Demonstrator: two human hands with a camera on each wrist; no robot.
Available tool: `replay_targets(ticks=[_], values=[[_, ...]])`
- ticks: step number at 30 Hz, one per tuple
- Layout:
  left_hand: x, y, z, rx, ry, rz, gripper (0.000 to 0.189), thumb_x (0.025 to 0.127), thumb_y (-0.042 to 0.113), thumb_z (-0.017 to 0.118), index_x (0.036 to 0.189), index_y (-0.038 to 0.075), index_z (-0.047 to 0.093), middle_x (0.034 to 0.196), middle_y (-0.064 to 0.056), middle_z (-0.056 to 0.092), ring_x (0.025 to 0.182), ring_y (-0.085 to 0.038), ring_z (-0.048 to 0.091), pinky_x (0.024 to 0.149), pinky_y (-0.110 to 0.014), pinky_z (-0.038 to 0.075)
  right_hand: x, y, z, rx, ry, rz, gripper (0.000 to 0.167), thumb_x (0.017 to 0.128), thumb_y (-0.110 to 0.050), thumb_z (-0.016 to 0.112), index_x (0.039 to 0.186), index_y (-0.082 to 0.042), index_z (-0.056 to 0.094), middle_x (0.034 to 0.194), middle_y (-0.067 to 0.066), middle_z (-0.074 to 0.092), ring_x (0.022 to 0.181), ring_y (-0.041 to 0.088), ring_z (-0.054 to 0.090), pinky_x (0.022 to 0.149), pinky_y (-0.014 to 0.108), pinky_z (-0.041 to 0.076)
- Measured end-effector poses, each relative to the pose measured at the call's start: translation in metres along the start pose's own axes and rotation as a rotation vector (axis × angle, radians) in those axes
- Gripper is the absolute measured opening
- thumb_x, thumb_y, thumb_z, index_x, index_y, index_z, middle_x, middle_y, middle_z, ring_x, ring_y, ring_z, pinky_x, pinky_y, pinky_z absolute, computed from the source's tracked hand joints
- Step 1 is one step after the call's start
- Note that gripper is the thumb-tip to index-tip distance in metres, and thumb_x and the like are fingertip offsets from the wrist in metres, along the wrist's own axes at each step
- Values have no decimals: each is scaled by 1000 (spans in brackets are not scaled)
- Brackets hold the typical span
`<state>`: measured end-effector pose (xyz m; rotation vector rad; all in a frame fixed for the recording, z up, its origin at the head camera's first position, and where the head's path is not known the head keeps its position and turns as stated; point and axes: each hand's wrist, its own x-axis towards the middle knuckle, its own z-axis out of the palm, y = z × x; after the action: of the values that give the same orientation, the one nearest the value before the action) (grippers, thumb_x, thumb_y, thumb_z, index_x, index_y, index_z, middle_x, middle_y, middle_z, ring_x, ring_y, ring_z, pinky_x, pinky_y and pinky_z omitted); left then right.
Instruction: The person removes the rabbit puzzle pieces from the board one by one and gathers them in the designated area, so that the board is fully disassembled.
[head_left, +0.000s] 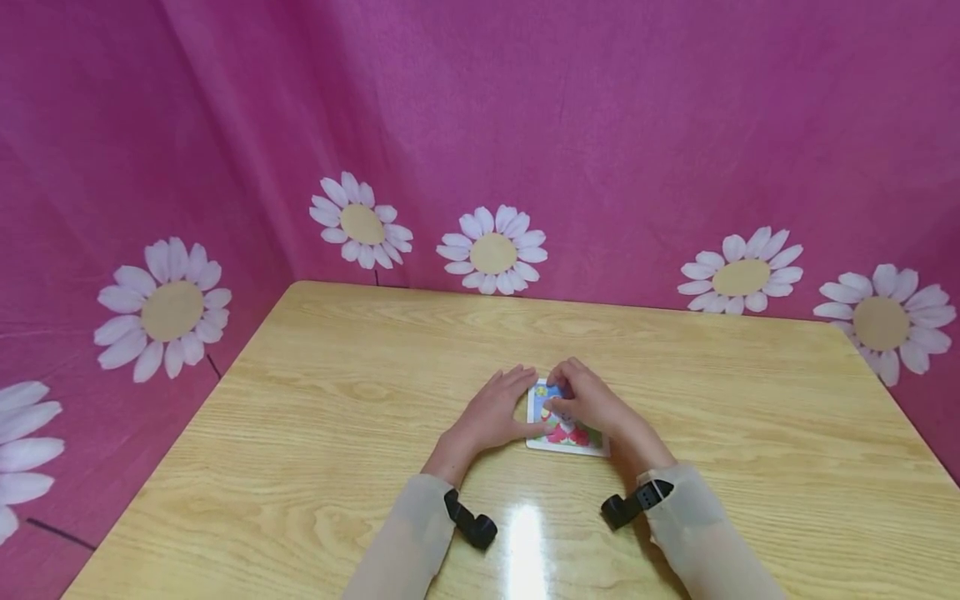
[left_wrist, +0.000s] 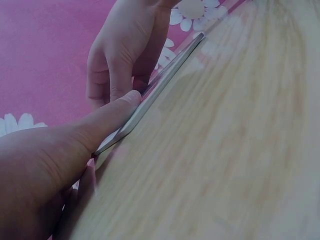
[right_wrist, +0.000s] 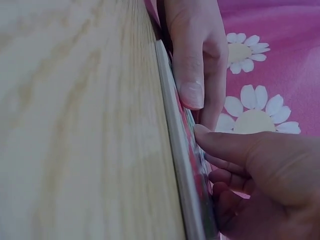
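- Datum: clock directions followed the head view, 12 o'clock pointing away from the person
- Location: a thin picture panel (head_left: 573,435) lay flat on the wooden table (head_left: 360,375), between the two hands
- Left hand (head_left: 491,417): stood at the panel's 9 o'clock side; from its palm, the panel lay toward 3 o'clock
- Left grip: wide — thumb (left_wrist: 112,112) laid along the face on the 8 o'clock side, fingers (head_left: 521,379) extended to the 10 o'clock corner
- Right hand (head_left: 596,404): entered from 4 o'clock and covered the panel's 1 to 3 o'clock portion, with its fingertips pointing toward 10 o'clock
- Right grip: narrow, fingers bent over the face and thumb opposed; whether anything sat between the fingertips could not be told
- Axis: the near edge ran from 9 o'clock to just past 3 o'clock; the right hand hid the far-right corner, so the long axis could not be confirmed
- Nearer hand: the right — its fingers hung over the middle of the face, while the left bordered the edge
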<state>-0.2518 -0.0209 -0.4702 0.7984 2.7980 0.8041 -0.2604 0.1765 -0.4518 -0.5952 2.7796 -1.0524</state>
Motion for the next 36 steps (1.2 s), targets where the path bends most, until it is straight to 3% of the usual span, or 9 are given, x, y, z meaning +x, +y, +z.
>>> replay_targets(ticks=[8, 20, 26, 36], values=[[0, 0, 1, -12, 4, -13, 85, 82, 56, 71, 149, 14, 41, 158, 0, 38, 152, -15, 24, 129, -37, 14, -2, -1, 1, 34, -11, 7, 26, 90, -9, 69, 109, 0, 53, 99, 11, 50, 89, 19, 47, 76, 24, 42], [0, 1, 0, -9, 9, -9, 84, 82, 55, 71, 149, 14, 42, 157, 0, 39, 152, -16, 25, 129, -37, 14, -9, 4, 11, 10, 138, -42, 28, 87, -8, 72, 112, -1, 59, 100, 10, 58, 86, 16, 53, 73, 22, 47], [0, 1, 1, -17, 3, -3, 84, 82, 54, 72, 149, 13, 42, 157, -1, 39, 152, -17, 25, 129, -37, 14, -14, 4, 14, 20, 204, -86, 23, 86, -3, 72, 108, -1, 62, 100, 10, 59, 92, 19, 59, 80, 31, 54], [0, 2, -3, -10, 1, -5, 85, 82, 54, 72, 149, 11, 42, 158, -2, 38, 152, -17, 24, 129, -37, 14, -16, 1, 14, 42, 266, -98, 17, 89, 2, 66, 105, -2, 65, 101, 10, 62, 94, 23, 67, 82, 35, 59]])
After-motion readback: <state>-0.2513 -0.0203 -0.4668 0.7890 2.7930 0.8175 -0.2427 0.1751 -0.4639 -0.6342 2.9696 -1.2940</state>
